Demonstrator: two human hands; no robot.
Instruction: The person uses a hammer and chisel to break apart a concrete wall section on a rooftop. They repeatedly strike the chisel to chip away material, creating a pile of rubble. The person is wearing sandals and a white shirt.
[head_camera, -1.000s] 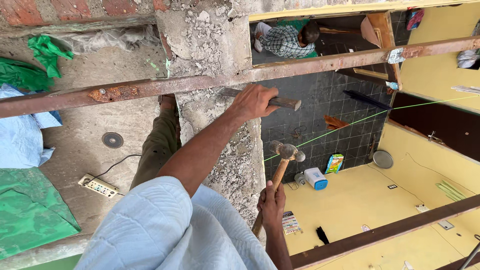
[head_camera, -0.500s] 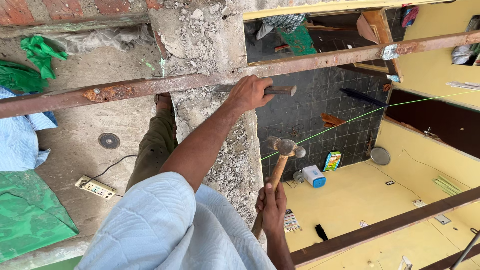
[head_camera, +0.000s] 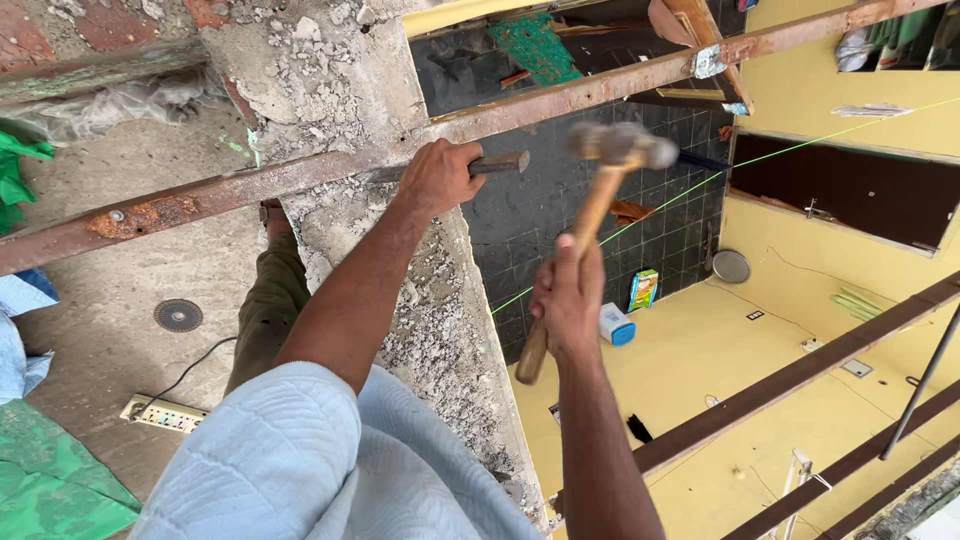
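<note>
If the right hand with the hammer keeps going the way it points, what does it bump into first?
The right hand aims the hammer toward the chisel held by the left hand. The chisel's end probably comes first, though depth is hard to judge.

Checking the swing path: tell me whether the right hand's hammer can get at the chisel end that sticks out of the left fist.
Probably yes. The right hand holds the hammer raised just right of the chisel, which the left hand grips; only open air lies between them.

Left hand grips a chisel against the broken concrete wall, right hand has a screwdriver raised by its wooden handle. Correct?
Not quite. The head view shows the right hand raising a hammer by its wooden handle, not a screwdriver. The left hand does grip the chisel against the broken concrete wall.
</note>
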